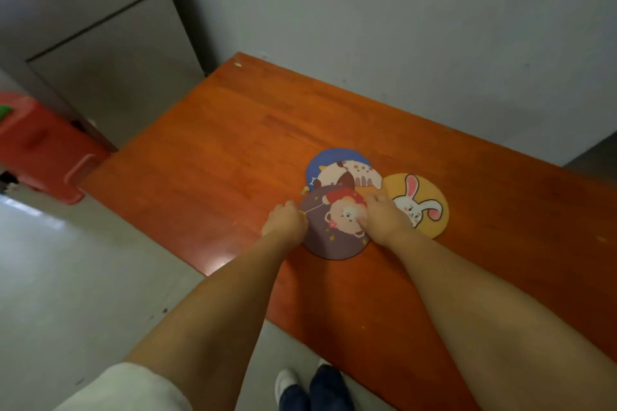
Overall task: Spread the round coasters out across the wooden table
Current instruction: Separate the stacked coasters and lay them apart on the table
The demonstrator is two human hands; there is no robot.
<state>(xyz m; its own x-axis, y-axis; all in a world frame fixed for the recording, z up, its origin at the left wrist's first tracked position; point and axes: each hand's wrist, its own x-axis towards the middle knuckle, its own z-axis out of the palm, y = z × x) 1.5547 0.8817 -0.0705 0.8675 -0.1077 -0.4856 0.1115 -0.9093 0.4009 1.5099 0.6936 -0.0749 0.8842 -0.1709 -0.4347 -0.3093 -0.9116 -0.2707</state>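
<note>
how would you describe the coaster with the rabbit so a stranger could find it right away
On the orange wooden table, three round coasters cluster near the person's hands. The rabbit coaster is the rightmost, beside the right hand. It alone is yellow, with a white, pink-eared rabbit.

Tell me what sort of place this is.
Probably a plain room in a home: an orange-brown wooden table pushed against a bare white wall, a pale tiled floor, and a red plastic stool beside it.
</note>
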